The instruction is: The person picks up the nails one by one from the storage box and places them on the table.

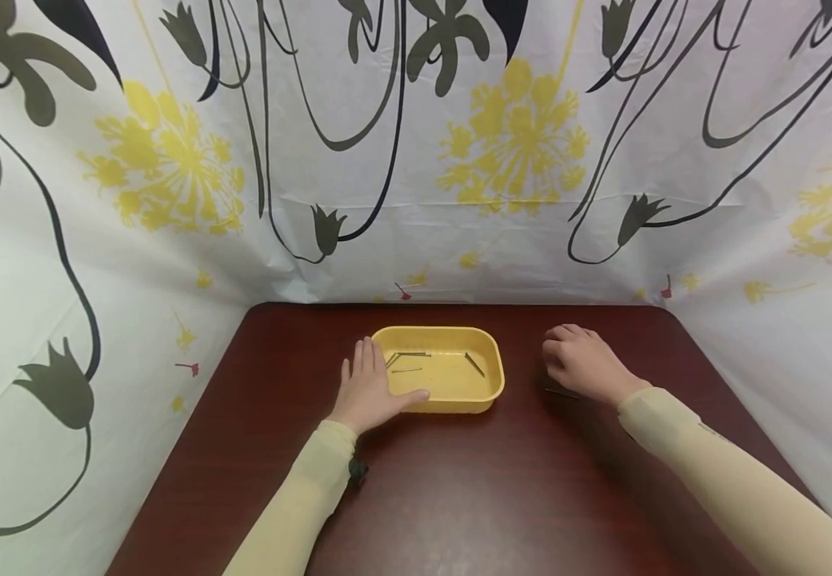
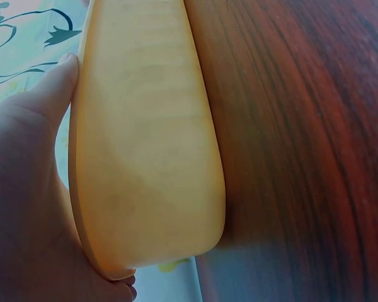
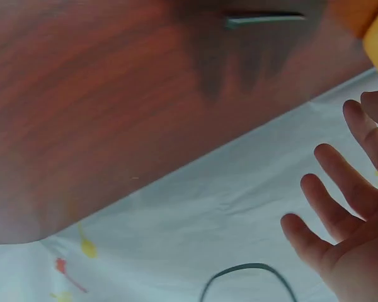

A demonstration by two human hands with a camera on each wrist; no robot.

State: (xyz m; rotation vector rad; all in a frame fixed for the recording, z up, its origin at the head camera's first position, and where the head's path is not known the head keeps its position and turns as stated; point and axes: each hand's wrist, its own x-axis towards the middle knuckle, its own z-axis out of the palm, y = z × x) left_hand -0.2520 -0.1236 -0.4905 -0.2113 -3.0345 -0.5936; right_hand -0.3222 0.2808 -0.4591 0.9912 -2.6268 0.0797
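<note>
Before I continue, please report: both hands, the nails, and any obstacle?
Left hand touching yellow tray. Right hand above table, nothing seen in it. Loose nail on table near it, more nails inside tray. No obstacle visible.

There are two hands, one left hand (image 1: 371, 394) and one right hand (image 1: 590, 364), and two sleeves (image 1: 301, 496). There is one table (image 1: 495, 496) and one yellow tray (image 1: 452, 406). At least four nails (image 1: 474, 365) are in the tray, and one nail (image 3: 266, 19) is on the table. The cloth (image 1: 416, 180) shows three big yellow flowers (image 1: 517, 136).
</note>
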